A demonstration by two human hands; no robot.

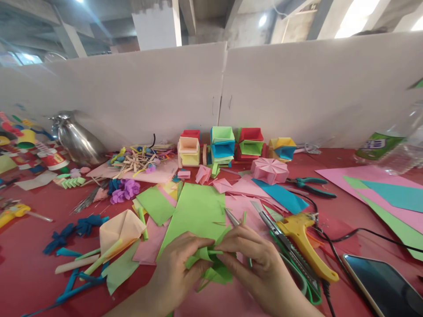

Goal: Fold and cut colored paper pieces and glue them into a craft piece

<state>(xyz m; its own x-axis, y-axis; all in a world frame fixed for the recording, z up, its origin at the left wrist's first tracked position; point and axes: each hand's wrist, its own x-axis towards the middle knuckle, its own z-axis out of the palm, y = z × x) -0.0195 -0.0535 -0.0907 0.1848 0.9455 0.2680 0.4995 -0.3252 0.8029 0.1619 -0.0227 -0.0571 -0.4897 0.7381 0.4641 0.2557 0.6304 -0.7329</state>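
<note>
Folded green paper (222,274), pinched in the grip of left hand (181,264) and right hand (256,255), over pink paper (216,304).

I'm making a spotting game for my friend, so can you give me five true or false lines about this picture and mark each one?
1. The left hand and the right hand both hold the folded green paper. True.
2. The phone lies on the left side of the table. False: the phone is on the right, near the lower corner.
3. The metal jug is left of the stacked paper boxes. True.
4. The pliers have red handles. False: the handles of the pliers are blue-green.
5. The purple flowers are on the left half of the picture. True.
</note>
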